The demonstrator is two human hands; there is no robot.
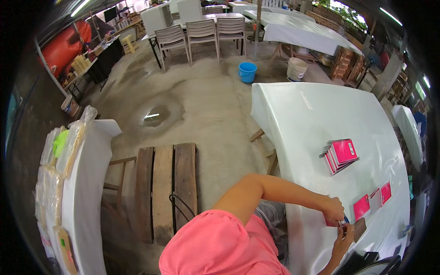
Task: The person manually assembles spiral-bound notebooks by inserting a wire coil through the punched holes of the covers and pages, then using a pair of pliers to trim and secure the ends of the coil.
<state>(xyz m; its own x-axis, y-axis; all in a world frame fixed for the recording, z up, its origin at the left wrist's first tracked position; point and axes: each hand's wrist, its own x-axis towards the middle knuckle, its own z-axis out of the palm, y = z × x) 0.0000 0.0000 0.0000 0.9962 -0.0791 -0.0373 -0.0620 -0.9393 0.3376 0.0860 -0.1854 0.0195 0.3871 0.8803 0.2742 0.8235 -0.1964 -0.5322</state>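
At the right-hand white-covered table [316, 121], my left hand [333, 210] is closed, its arm stretched across from a pink sleeve. Just below it my right hand [344, 234] has its fingers pinched together. Between the two fingertips shows a small blue and silvery item [346, 219], too small to name. Part of a pink-red surface shows under my left hand, and a brown flat piece [361, 228] lies beside my right hand. Close by are pink-covered notebooks [362, 207] and another pink notebook [386, 193]. Farther off stands a stack of pink spiral notebooks [343, 151].
Left, a white-covered table [87, 201] bears plastic-wrapped packs [50, 188]. A wooden plank bench [163, 197] stands between the tables. A blue bucket [247, 72], a white pail [297, 68] and grey chairs [201, 36] are farther back. The concrete floor [156, 117] has wet patches.
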